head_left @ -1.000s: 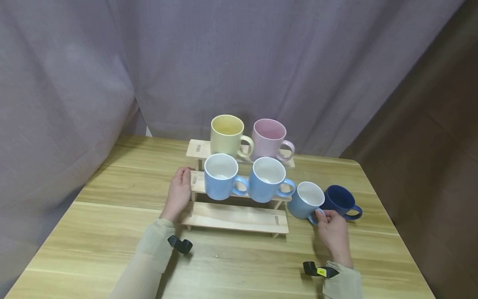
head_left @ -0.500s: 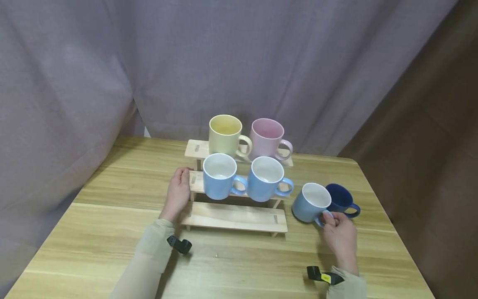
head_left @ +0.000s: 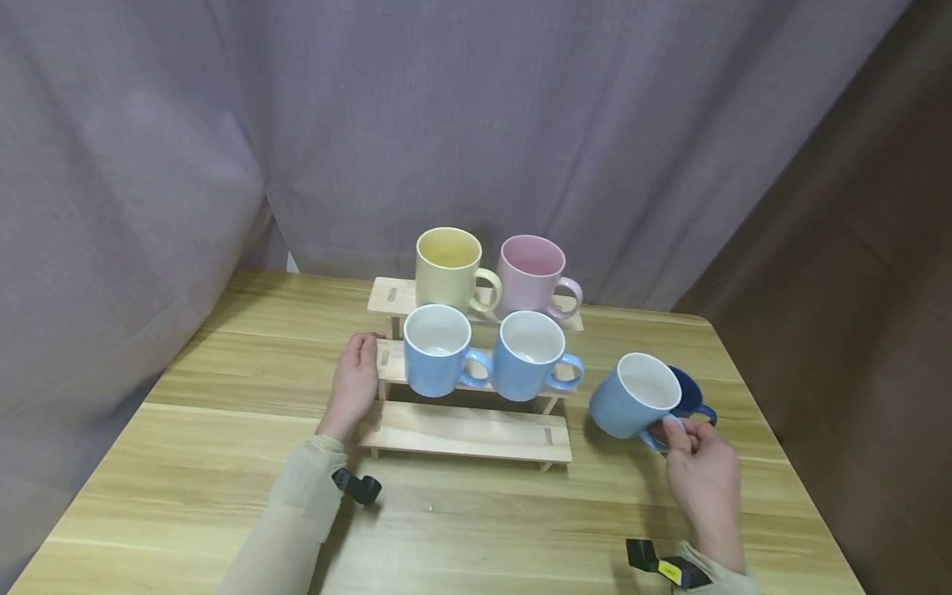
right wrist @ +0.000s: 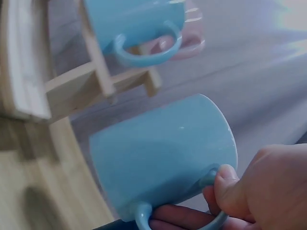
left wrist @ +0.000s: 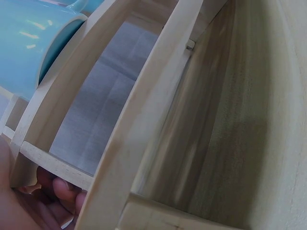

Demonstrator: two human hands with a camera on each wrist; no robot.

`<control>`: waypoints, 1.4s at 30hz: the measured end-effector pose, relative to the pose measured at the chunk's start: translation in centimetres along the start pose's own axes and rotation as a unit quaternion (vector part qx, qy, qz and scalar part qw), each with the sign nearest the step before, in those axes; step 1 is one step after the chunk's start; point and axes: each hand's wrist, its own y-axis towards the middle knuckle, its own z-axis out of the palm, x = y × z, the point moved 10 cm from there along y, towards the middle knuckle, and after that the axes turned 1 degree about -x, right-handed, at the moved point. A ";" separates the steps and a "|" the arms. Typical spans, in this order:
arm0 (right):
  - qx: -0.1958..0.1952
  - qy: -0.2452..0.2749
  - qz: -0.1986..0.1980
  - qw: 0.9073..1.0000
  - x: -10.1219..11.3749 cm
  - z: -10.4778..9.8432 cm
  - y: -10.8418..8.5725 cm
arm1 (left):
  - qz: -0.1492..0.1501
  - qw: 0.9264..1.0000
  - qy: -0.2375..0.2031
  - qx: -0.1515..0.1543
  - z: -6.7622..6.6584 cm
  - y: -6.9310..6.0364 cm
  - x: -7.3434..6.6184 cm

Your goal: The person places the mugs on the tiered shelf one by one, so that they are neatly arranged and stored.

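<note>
My right hand point(head_left: 705, 479) grips the handle of a light blue mug point(head_left: 628, 403) with a white inside, fingers through the loop and thumb on top in the right wrist view. This mug tilts a little and appears lifted off the table, right of the wooden three-step rack point(head_left: 464, 431). At the rack's left side, my left hand point(head_left: 355, 384) holds the end of the middle step; in the left wrist view its fingers point(left wrist: 64, 189) curl under the wood. Two more light blue mugs, left point(head_left: 437, 359) and right point(head_left: 526, 364), stand on that middle step.
A yellow mug point(head_left: 446, 277) and a pink mug point(head_left: 526, 281) stand on the top step. Behind the held mug is a dark blue mug point(head_left: 690, 397), partly hidden. A grey curtain point(head_left: 476, 124) hangs along the table's point(head_left: 223, 496) back edge.
The held light blue mug has moved rightward, away from the rack, tilting and rising slightly with my right hand. It now covers more of the dark blue mug. My left hand stays put.
</note>
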 end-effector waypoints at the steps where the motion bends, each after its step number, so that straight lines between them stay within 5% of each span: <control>1: 0.002 0.004 0.004 1.000 0.2 -0.2 -0.2 | 0.002 1.000 0.001 -0.001 0.0 0.0 -0.1; 7: 0.030 0.036 0.009 0.999 1.7 -0.7 -1.2 | 0.007 1.000 0.002 -0.005 -0.1 0.0 -0.5; 18: 0.100 0.070 -0.077 0.989 5.9 -0.1 -3.9 | -0.001 1.000 -0.004 0.004 0.0 0.1 -0.3; 42: 0.220 0.153 -0.160 0.950 11.9 11.6 -8.5 | -0.007 1.000 -0.001 -0.001 -0.1 0.0 0.1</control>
